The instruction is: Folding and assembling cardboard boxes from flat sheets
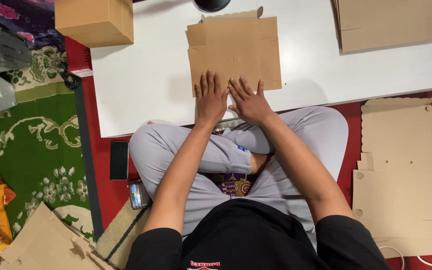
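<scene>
both spread palms, left hand [211,98] and right hand [248,102], press the flat brown cardboard box blank [233,52]; it looks light, stiff, best gripped at its edges beyond the fingertips.

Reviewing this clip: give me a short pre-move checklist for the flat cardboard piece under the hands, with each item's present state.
1. Both hands on the piece: ok. The left hand and right hand lie palm down, side by side, on the near edge of the flat cardboard blank.
2. Blank fully supported: ok. It lies flat on the white table.
3. Blank square to the person: ok, only slightly skewed.
4. Space around the blank: ok. The assembled box and the stack of blanks sit apart from it.
5. Fold lines pre-creased: cannot tell.
6. More blanks within reach: ok. A pile of blanks lies on the floor at the right.
</scene>
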